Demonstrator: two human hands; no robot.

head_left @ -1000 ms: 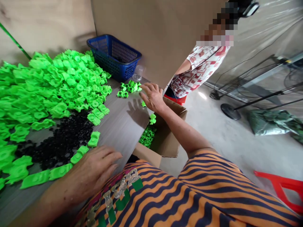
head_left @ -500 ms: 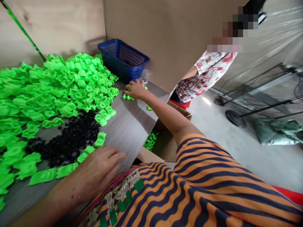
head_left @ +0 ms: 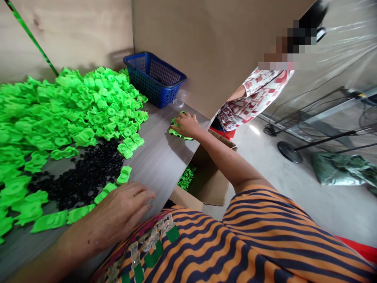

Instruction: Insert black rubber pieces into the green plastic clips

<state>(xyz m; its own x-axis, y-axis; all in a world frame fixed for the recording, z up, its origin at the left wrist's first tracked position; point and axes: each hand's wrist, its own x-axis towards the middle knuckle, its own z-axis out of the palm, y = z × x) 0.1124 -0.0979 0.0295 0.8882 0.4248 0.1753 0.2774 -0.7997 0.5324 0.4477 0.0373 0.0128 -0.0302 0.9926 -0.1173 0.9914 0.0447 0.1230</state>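
Observation:
My right hand (head_left: 187, 125) reaches across the table (head_left: 156, 157) near its right edge, its spread fingers over several small green pieces (head_left: 176, 133), partly hiding them. My left hand (head_left: 126, 206) rests at the near edge of the table, fingers extended, with nothing visible in it. Beside it lie a few green parts (head_left: 123, 175) in a loose row. A heap of small black parts (head_left: 88, 173) sits left of that row. Behind spreads a large pile of bright green parts (head_left: 79, 102).
A blue basket (head_left: 159, 84) stands at the back, with a clear plastic cup (head_left: 178, 103) beside it. Below the table's right edge is a cardboard box (head_left: 209, 177) with green pieces inside. A person in a patterned shirt (head_left: 259, 94) is beyond the brown panel (head_left: 206, 47).
My right hand has moved right and nearer from beside the basket, and the small green pieces beneath it have shifted the same way. My left hand has stayed in place.

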